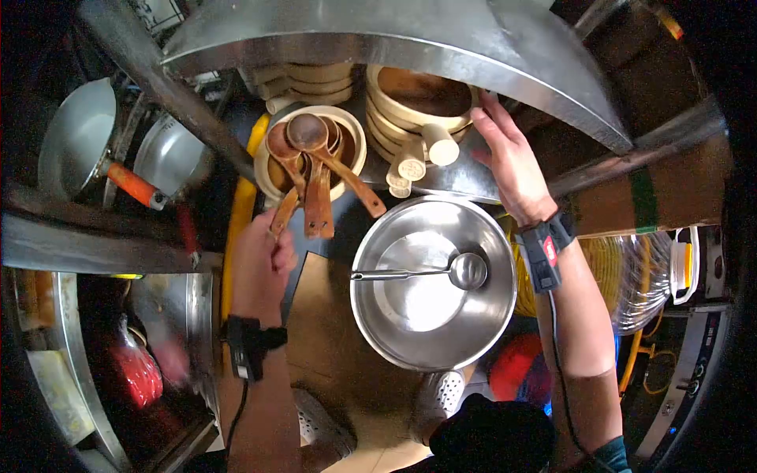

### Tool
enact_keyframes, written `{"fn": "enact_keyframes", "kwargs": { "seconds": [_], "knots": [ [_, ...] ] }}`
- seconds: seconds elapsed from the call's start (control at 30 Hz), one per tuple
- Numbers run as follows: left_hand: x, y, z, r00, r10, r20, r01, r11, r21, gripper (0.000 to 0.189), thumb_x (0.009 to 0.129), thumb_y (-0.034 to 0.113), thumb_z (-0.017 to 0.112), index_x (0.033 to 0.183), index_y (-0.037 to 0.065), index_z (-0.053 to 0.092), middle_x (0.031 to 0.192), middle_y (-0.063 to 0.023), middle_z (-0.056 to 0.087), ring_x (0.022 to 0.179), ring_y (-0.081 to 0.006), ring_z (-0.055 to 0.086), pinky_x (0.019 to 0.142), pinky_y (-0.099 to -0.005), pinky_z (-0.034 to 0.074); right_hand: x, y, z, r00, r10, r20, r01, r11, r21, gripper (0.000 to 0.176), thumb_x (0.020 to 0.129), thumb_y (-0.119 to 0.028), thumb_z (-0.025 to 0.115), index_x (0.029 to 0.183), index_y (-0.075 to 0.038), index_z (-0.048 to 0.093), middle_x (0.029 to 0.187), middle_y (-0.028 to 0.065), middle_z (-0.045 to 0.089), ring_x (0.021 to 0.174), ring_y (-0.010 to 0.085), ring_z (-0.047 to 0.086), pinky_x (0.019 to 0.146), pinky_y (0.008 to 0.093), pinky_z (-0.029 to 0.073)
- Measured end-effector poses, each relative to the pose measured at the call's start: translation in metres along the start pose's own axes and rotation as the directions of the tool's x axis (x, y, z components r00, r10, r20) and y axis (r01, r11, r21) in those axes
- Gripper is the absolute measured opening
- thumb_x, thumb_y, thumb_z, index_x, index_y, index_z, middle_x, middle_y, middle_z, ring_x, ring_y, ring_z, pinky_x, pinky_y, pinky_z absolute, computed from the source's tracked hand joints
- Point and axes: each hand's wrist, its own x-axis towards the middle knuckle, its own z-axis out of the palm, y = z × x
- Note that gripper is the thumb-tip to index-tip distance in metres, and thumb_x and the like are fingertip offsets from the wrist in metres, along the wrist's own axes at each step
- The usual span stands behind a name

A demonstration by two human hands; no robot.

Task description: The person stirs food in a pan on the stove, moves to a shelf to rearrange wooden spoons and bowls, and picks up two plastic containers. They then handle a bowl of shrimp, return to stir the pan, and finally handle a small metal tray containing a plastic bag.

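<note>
My left hand (266,248) is closed, with its fingers curled, just below a light clay pot (262,169). The pot holds several brown wooden spoons (318,197), their handles hanging over the rim toward me. One handle end meets my left fingers; what they grip is hidden. My right hand (509,158) has its fingers stretched out against the right side of stacked clay pots (382,118), whose stubby handles point toward me. Between my forearms is a wide steel bowl (378,331) with a metal ladle (467,271) lying in it.
A curved metal sheet (394,35) overhangs the shelf. On the left hang pans (79,142), one with an orange handle. More clay pots (319,83) stand at the back. A cardboard box (678,189) and a plastic-wrapped yellow bundle (623,276) are on the right.
</note>
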Motion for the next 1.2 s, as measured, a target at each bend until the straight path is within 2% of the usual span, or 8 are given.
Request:
{"fn": "enact_keyframes", "kwargs": {
  "seconds": [0.1, 0.27, 0.5, 0.57, 0.7, 1.0, 1.1, 1.2],
  "knots": [
    [-0.027, 0.022, 0.009, 0.997, 0.072, -0.014, -0.073, 0.997, -0.039, 0.018, 0.097, 0.026, 0.056, 0.090, 0.009, 0.056, 0.062, 0.0019, 0.046, 0.044, -0.0069, 0.034, 0.041, -0.0227, 0.025, 0.008, 0.003, -0.001, 0.912, -0.409, 0.024, 0.371, 0.798, -0.475, 0.060, 0.095, -0.040, 0.063, 0.141, -0.004, 0.051, 0.149, 0.0196, 0.043, 0.138, 0.0336, 0.041, 0.113, 0.0402, 0.035],
    [-0.059, 0.054, 0.039, 0.980, 0.192, -0.045, -0.191, 0.981, 0.013, 0.020, 0.097, 0.028, 0.056, 0.090, 0.009, 0.058, 0.061, 0.0029, 0.046, 0.044, -0.0060, 0.034, 0.040, -0.0223, 0.026, -0.001, 0.004, 0.007, 0.845, -0.476, 0.243, 0.495, 0.525, -0.693, 0.037, 0.099, -0.033, 0.059, 0.128, -0.011, 0.065, 0.146, 0.0290, 0.044, 0.144, 0.0435, 0.030, 0.116, 0.0458, 0.029],
    [-0.051, 0.067, 0.085, 0.957, 0.210, 0.199, -0.232, 0.969, 0.090, 0.021, 0.095, 0.029, 0.058, 0.091, 0.008, 0.060, 0.062, 0.0036, 0.048, 0.042, -0.0050, 0.034, 0.039, -0.0216, 0.025, -0.004, 0.003, 0.011, 0.810, -0.538, 0.234, 0.521, 0.476, -0.708, 0.043, 0.093, -0.028, 0.065, 0.130, -0.007, 0.062, 0.141, 0.0307, 0.047, 0.136, 0.0477, 0.038, 0.114, 0.0473, 0.034],
    [-0.043, 0.064, 0.104, 0.969, 0.177, 0.170, -0.198, 0.974, 0.114, 0.021, 0.095, 0.027, 0.059, 0.089, 0.007, 0.059, 0.064, 0.0029, 0.048, 0.044, -0.0047, 0.035, 0.040, -0.0212, 0.026, -0.009, -0.001, 0.011, 0.840, -0.536, 0.086, 0.496, 0.694, -0.522, 0.059, 0.090, -0.026, 0.070, 0.139, 0.000, 0.049, 0.143, 0.0293, 0.045, 0.136, 0.0450, 0.039, 0.113, 0.0449, 0.035],
    [-0.029, 0.055, 0.148, 0.931, 0.186, 0.315, -0.200, 0.980, 0.012, 0.019, 0.096, 0.026, 0.057, 0.096, 0.007, 0.058, 0.066, -0.0001, 0.051, 0.046, -0.0058, 0.039, 0.039, -0.0218, 0.029, -0.011, -0.001, 0.004, 0.813, -0.577, 0.079, 0.559, 0.736, -0.381, 0.067, 0.084, -0.012, 0.071, 0.142, 0.002, 0.041, 0.139, 0.0253, 0.047, 0.131, 0.0412, 0.044, 0.112, 0.0422, 0.035],
    [0.014, 0.036, 0.185, 0.937, 0.246, 0.248, -0.284, 0.950, 0.130, 0.021, 0.097, 0.031, 0.057, 0.103, 0.011, 0.054, 0.065, -0.0017, 0.051, 0.042, -0.0070, 0.039, 0.035, -0.0221, 0.027, -0.042, 0.001, -0.009, 0.976, -0.216, 0.006, 0.216, 0.976, -0.028, 0.073, 0.092, 0.005, 0.057, 0.154, 0.000, 0.021, 0.153, 0.0180, 0.036, 0.143, 0.0273, 0.036, 0.113, 0.0406, 0.036],
    [0.023, 0.044, 0.152, 0.973, -0.007, 0.231, -0.060, 0.957, 0.283, 0.041, 0.094, 0.049, 0.057, 0.100, 0.008, 0.057, 0.056, -0.0018, 0.052, 0.038, -0.0083, 0.038, 0.036, -0.0278, 0.028, -0.048, 0.010, -0.004, 0.982, 0.070, -0.173, -0.033, 0.977, 0.210, 0.058, 0.094, 0.001, 0.053, 0.148, 0.002, 0.031, 0.139, 0.0186, 0.049, 0.123, 0.0302, 0.056, 0.104, 0.0427, 0.047],
    [0.090, 0.037, 0.079, 0.936, 0.351, 0.004, -0.351, 0.936, -0.028, 0.035, 0.096, 0.038, 0.058, 0.107, 0.004, 0.059, 0.089, -0.0122, 0.063, 0.067, -0.0201, 0.057, 0.063, -0.0302, 0.048, -0.052, 0.043, 0.007, 0.924, 0.382, -0.023, -0.322, 0.809, 0.493, 0.048, 0.094, -0.006, 0.056, 0.138, 0.000, 0.040, 0.132, 0.0204, 0.052, 0.111, 0.0346, 0.061, 0.097, 0.0433, 0.052]
  ]
}}
